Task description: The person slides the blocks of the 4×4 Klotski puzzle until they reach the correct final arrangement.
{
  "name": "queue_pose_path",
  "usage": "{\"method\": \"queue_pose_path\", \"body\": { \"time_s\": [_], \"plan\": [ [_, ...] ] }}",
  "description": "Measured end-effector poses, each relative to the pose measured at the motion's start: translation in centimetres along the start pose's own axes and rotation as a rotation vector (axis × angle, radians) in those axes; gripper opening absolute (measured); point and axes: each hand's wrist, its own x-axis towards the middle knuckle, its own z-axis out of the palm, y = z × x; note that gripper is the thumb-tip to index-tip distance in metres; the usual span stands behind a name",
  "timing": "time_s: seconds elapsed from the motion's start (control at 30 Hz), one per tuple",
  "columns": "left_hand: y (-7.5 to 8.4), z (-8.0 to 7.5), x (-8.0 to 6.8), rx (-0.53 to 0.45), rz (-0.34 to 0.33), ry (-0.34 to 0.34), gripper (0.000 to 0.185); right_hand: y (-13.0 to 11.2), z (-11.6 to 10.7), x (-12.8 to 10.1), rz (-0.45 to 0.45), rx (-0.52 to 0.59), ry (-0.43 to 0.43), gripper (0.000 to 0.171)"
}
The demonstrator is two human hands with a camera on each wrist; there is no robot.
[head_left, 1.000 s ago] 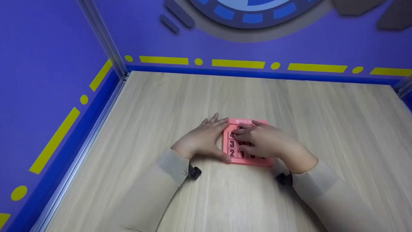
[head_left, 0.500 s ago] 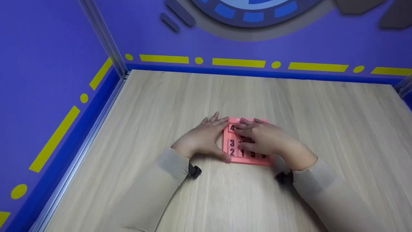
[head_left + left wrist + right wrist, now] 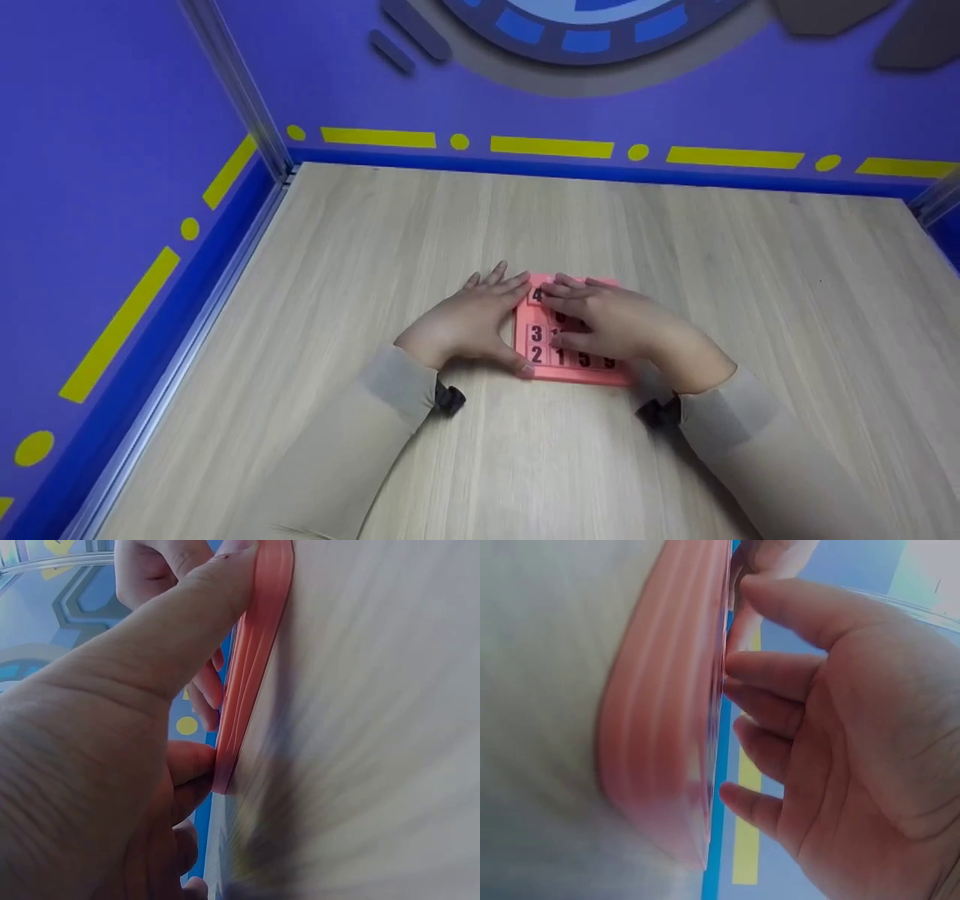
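Head view; right hand (image 3: 622, 319) palm-down

Pale wood-grain tabletop (image 3: 720, 247); purple-blue walls (image 3: 97, 112) behind and left (yellow dashes (image 3: 551, 147), dots (image 3: 638, 152) near base); metal corner post (image 3: 234, 79).

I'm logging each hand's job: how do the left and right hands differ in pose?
The left hand holds the pink number puzzle by its left side; the right hand reaches over its numbered tiles. The left hand's thumb and fingers stretch far apart; the right hand's lie nearer together. The left hand hides no tiles; the right hand hides several. Both extend from beige sleeves.
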Motion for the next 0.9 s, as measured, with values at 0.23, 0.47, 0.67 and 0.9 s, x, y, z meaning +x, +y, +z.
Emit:
{"method": "queue_pose_path", "body": {
  "time_s": [0.23, 0.47, 0.67, 0.9],
  "plan": [
    [0.2, -0.2, -0.2, -0.021, 0.001, 0.005, 0.145, -0.5, 0.2, -1.7, -0.06, 0.037, 0.038, 0.07],
    [0.1, -0.3, -0.2, -0.009, 0.0, 0.005, 0.144, -1.4, 0.8, -3.4, -0.146, 0.027, 0.009, 0.066],
    [0.1, -0.2, -0.2, -0.011, -0.005, 0.003, 0.142, -1.7, 0.9, -3.4, -0.157, 0.026, -0.039, 0.066],
    [0.1, -0.1, -0.1, -0.001, -0.002, -0.001, 0.143, -1.4, 1.4, -3.3, -0.148, 0.035, -0.015, 0.063]
  ]
}}
